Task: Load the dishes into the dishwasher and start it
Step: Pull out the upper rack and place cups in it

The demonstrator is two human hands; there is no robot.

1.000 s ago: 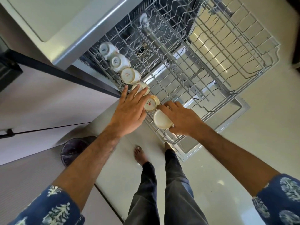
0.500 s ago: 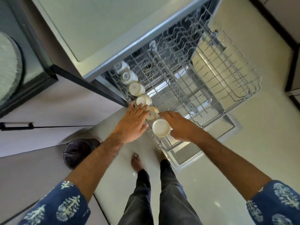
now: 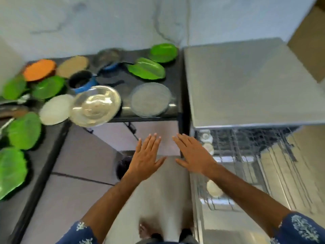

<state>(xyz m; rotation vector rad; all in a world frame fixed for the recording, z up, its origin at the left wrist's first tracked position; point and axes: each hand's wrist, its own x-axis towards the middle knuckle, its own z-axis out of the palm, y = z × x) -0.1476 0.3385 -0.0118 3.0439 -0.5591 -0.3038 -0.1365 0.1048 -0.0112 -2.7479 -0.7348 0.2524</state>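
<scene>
Both my hands have come off the cups (image 3: pixel 213 188) I was seating in the dishwasher's upper rack (image 3: pixel 233 161), so that row is done and I've turned to fetch more. My left hand (image 3: pixel 145 157) and right hand (image 3: pixel 193 156) hover flat, fingers spread, empty. Beyond them the remaining dishes wait on the dark counter (image 3: pixel 175 76): a steel plate (image 3: pixel 95 105), a glass lid (image 3: pixel 150 99), green plates (image 3: pixel 146 68).

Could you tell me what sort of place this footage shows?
Most likely a home kitchen: a dark countertop carries green leaf-shaped plates and a clear glass bowl, beside an open steel dishwasher with a pulled-out wire rack holding white cups.
</scene>
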